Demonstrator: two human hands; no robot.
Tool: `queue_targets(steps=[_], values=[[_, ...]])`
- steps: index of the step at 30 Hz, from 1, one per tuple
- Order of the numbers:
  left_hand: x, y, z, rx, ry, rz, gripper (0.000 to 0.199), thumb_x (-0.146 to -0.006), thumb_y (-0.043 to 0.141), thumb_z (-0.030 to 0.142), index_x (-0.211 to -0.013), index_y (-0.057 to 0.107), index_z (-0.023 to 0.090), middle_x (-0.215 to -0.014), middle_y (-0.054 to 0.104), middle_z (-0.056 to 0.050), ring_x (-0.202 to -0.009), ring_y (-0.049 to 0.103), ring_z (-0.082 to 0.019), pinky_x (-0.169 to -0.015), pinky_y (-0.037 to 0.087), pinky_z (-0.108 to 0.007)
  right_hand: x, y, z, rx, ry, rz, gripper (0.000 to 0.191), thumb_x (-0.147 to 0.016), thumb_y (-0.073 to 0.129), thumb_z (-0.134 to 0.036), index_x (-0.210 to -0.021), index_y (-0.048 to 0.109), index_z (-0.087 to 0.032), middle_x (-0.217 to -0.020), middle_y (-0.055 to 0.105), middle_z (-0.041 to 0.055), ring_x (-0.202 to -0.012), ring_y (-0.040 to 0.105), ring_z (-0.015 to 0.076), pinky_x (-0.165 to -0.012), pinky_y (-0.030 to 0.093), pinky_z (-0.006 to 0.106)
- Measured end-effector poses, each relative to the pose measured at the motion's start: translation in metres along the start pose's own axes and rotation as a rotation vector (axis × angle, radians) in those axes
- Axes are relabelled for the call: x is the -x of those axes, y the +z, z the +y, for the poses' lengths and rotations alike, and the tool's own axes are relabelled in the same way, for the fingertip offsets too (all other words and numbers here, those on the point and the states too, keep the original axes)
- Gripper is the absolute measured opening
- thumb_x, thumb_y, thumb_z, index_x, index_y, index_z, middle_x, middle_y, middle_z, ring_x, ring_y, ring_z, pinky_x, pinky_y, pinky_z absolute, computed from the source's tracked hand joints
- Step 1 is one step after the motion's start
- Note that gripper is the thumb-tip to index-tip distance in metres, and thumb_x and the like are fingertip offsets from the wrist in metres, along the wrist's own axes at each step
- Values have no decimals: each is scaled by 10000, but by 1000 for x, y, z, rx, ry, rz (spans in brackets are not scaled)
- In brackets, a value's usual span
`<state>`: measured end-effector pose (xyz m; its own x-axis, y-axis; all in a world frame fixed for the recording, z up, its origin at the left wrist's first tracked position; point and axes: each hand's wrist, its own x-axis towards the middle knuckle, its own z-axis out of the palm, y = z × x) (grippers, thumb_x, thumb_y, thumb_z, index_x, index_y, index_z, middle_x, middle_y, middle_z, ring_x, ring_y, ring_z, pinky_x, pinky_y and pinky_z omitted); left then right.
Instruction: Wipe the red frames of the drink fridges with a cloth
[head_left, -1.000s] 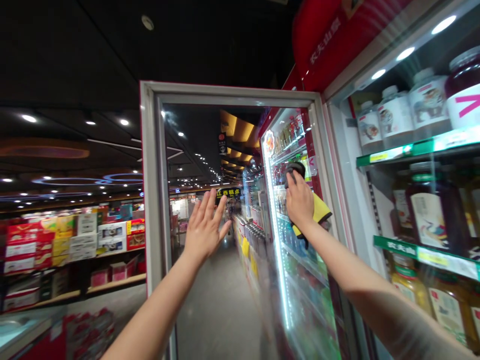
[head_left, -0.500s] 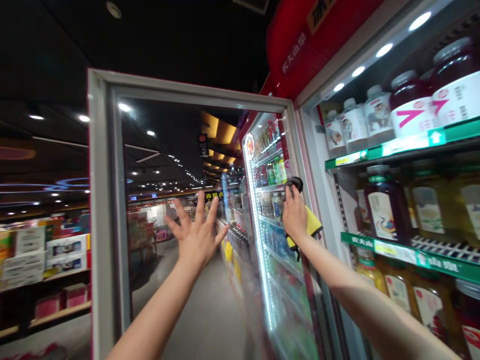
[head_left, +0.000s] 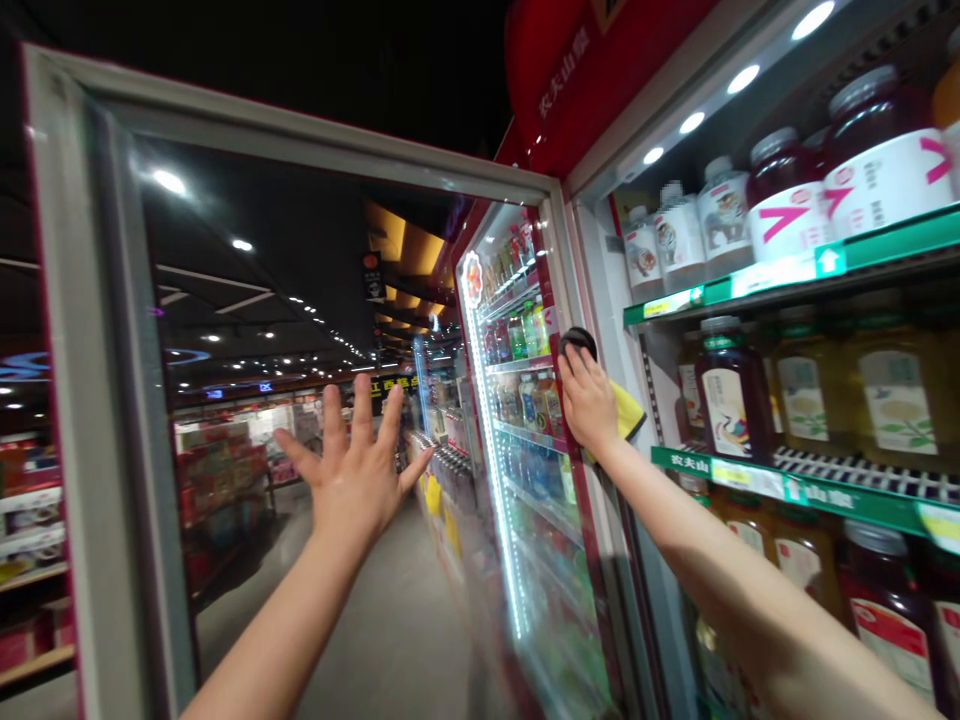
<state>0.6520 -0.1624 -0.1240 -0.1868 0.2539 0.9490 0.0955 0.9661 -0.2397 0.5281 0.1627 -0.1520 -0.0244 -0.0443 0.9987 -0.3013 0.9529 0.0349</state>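
Observation:
My left hand (head_left: 358,480) is spread wide in front of the glass door, fingers apart and nothing in it. Whether its palm touches the pane I cannot tell. The swung-out door has a grey frame (head_left: 322,142) around a clear pane. At the pane's hinge-side edge, my right hand (head_left: 590,402) presses a yellow and dark cleaning cloth (head_left: 630,410). Its dark part bunches above the fingertips, while a yellow corner sticks out beside the wrist. The hand covers the rest of the cloth.
Right of the door stands the open drinks cooler, its shelves edged with green strips (head_left: 682,460) and filled with bottles (head_left: 731,390). Another lit cooler (head_left: 517,400) shows through the glass. Shop shelves (head_left: 34,570) with boxes stand at the left.
The view has turned, and the door fills more of the left side. My right hand has shifted slightly on the cloth, covering more of it. The left hand stays spread.

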Motion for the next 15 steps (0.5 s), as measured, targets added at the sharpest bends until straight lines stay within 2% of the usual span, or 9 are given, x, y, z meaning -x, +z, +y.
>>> queue_targets(steps=[2,4,6,11,13,15], values=[[0,-1,0,16,1,-1,802,-934,554,560,-1608,181,338,-1700,93,-89,-1567,-30,-370,-1124,-207,-716,41,3,-1,13,-16,-17,634,-928,414,-79,-1553,389,-179,-1611,396,107,-1530,250,306,-1182,356,553],[0,-1,1,35,4,3,804,-934,555,562,-1608,179,338,-1701,102,-90,-1568,-26,-367,-1127,-220,-702,57,4,-1,14,-33,-24,654,-918,398,-56,-1559,378,-179,-1608,399,113,-1532,244,302,-1185,357,558],[0,-2,2,63,3,9,809,-930,561,560,-1608,175,346,-1701,103,-89,-1567,-26,-369,-1124,-228,-700,41,5,4,0,-42,-18,662,-908,388,-44,-1557,383,-171,-1608,398,119,-1534,234,302,-1194,351,563],[0,-4,0,159,-15,-24,811,-919,574,577,-1599,168,401,-1708,79,-55,-1562,-9,-390,-1114,-243,-707,-49,5,18,-32,-4,4,647,-909,376,-71,-1555,374,-113,-1608,395,121,-1522,261,296,-1232,322,521],[-1,-3,-2,168,-12,-39,809,-910,576,603,-1593,184,416,-1710,61,-32,-1560,-7,-400,-1106,-263,-698,-58,5,19,-30,10,13,628,-926,367,-93,-1554,376,-107,-1603,401,120,-1513,282,299,-1232,328,509],[-2,-3,-3,164,-9,-41,815,-902,583,616,-1591,199,416,-1709,53,-22,-1561,-13,-398,-1105,-278,-678,-34,5,14,-26,16,24,624,-940,372,-112,-1563,367,-135,-1602,404,116,-1512,288,307,-1219,344,529]])
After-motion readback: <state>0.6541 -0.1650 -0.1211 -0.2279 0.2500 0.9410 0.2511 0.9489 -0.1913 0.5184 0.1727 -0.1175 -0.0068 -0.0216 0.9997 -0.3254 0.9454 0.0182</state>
